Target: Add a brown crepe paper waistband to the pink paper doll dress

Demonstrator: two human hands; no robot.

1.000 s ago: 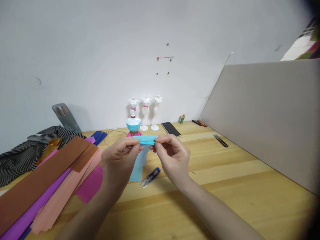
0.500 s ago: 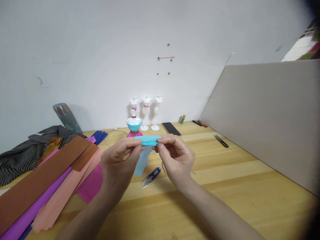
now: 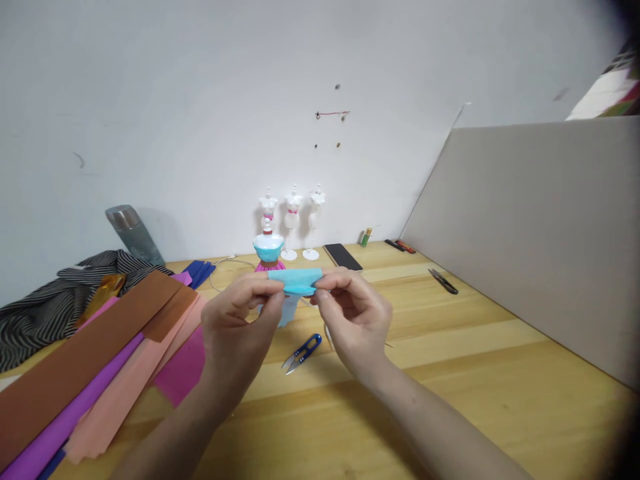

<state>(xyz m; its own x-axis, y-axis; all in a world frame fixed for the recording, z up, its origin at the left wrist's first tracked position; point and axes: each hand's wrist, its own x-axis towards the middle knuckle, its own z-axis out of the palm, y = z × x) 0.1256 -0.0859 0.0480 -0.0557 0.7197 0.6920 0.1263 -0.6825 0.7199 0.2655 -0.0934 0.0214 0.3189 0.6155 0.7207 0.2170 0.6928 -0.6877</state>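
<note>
My left hand and my right hand both pinch a light blue paper strip, held level above the wooden table. A short tail of the strip hangs down between my hands. Blue-handled thread snips lie on the table just below. Behind the strip stands a small mannequin with a blue and pink paper dress.
Long sheets of brown, pink and purple crepe paper lie at the left, beside striped cloth and a grey bottle. Two white mannequins, a phone and black snips sit further back. A grey partition walls the right.
The hanging tail of the blue strip has grown shorter as my fingers gather it up. Both hands stay at about the same spot.
</note>
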